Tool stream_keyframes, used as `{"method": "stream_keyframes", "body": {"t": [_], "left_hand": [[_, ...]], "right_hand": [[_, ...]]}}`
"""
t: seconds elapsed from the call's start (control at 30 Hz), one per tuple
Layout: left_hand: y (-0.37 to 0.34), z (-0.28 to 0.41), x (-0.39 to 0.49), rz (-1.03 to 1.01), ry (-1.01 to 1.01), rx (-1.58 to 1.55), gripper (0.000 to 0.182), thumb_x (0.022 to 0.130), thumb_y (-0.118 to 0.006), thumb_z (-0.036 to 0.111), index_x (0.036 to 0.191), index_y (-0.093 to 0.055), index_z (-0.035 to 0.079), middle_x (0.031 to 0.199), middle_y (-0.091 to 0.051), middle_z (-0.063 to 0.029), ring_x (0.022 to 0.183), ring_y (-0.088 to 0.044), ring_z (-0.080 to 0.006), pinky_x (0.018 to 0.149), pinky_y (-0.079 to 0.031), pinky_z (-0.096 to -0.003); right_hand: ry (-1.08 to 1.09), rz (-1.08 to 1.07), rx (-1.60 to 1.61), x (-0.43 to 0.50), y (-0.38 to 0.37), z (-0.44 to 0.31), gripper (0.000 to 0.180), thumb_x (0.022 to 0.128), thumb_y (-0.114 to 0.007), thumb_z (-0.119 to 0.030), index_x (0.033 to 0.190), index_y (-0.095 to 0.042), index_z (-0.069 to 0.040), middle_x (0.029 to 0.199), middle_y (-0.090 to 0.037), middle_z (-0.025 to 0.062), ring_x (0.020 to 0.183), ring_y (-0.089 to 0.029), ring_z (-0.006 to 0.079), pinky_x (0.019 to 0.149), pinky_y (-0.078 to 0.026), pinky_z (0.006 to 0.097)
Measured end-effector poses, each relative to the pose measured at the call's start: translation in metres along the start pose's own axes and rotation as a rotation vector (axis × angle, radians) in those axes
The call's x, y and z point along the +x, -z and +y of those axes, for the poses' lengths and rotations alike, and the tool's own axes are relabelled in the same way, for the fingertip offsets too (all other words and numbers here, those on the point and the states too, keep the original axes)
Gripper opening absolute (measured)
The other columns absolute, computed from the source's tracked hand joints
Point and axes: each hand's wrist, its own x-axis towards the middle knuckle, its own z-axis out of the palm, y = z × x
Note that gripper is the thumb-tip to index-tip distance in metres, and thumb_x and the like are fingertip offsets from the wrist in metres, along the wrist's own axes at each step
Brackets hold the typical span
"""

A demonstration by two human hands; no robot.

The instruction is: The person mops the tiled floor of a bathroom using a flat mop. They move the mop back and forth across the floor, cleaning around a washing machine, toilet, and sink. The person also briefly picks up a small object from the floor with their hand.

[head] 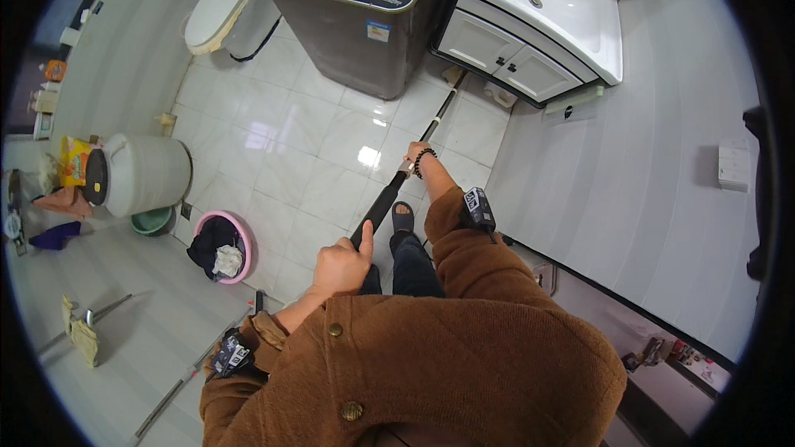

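Observation:
My left hand (340,266) grips the thick black upper end of a long pole (380,203), its thumb laid along the grip. Further down, my right hand (419,152), with a black bead bracelet (422,162) at the wrist, holds the same pole by a light-coloured collar. The pole slants away over the tiled floor (335,130) and reaches the gap between the washing machine (360,37) and the white vanity cabinet (506,53). Its far end lies low under the cabinet's edge, and what it bears cannot be made out.
At the upper left stands a toilet (220,15). A lidded white barrel (152,174), a green basin (152,221) and a pink basin (248,248) holding clothes are on the left. A plastic jug (500,95) sits beneath the cabinet. Walls rise on both sides.

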Motion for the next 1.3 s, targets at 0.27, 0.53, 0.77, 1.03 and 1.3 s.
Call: {"method": "stream_keyframes", "body": {"t": [0.27,0.53,0.77,1.03,1.3], "left_hand": [[0.016,-0.027,-0.07,0.001,-0.083,0.12,0.059,0.074,-0.058,0.007,0.132,-0.048,0.005,0.052,-0.038,-0.0039,0.032,-0.041,-0.015,0.029,-0.036,-0.0291],[0.057,-0.05,-0.15,-0.171,-0.071,0.059,0.062,0.073,-0.055,0.013,0.134,-0.047,0.005,0.056,-0.044,-0.007,0.039,-0.047,-0.0183,0.035,-0.039,-0.0329],[0.106,-0.076,-0.21,-0.308,-0.015,-0.039,0.064,0.072,-0.056,0.006,0.135,-0.045,0.007,0.065,-0.052,-0.0126,0.049,-0.053,-0.027,0.046,-0.044,-0.0369],[0.127,-0.099,-0.267,-0.313,0.231,-0.259,0.064,0.065,-0.064,0.003,0.127,-0.055,0.02,0.065,-0.056,-0.0114,0.055,-0.055,-0.0315,0.053,-0.045,-0.0408],[0.101,-0.08,-0.26,-0.178,0.32,-0.386,0.062,0.065,-0.068,0.008,0.124,-0.057,0.023,0.065,-0.054,-0.0111,0.054,-0.056,-0.0312,0.05,-0.044,-0.0413]], "right_hand": [[-0.553,-0.074,1.11,0.015,-0.108,-0.016,0.019,0.087,-0.052,-0.019,0.085,-0.06,-0.002,0.079,-0.062,0.012,0.06,-0.058,0.0206,0.052,-0.049,0.0368],[-0.448,-0.304,1.176,-0.12,-0.121,-0.046,0.026,0.09,-0.048,-0.028,0.085,-0.05,-0.002,0.075,-0.053,0.0114,0.063,-0.055,0.0216,0.052,-0.047,0.0368],[-0.253,-0.43,0.956,-0.195,-0.166,-0.067,0.043,0.088,-0.042,-0.042,0.072,-0.055,-0.004,0.064,-0.056,0.0073,0.054,-0.055,0.0179,0.053,-0.051,0.0376],[-0.299,-0.528,1.563,-0.222,-0.235,-0.084,0.019,0.089,-0.049,-0.018,0.084,-0.048,0.0,0.071,-0.051,0.0108,0.061,-0.055,0.0214,0.057,-0.054,0.0413],[-0.421,-0.294,1.919,-0.202,-0.233,-0.073,0.031,0.097,-0.044,-0.023,0.073,-0.042,-0.003,0.059,-0.044,0.0108,0.051,-0.049,0.0283,0.049,-0.043,0.0407]]}}
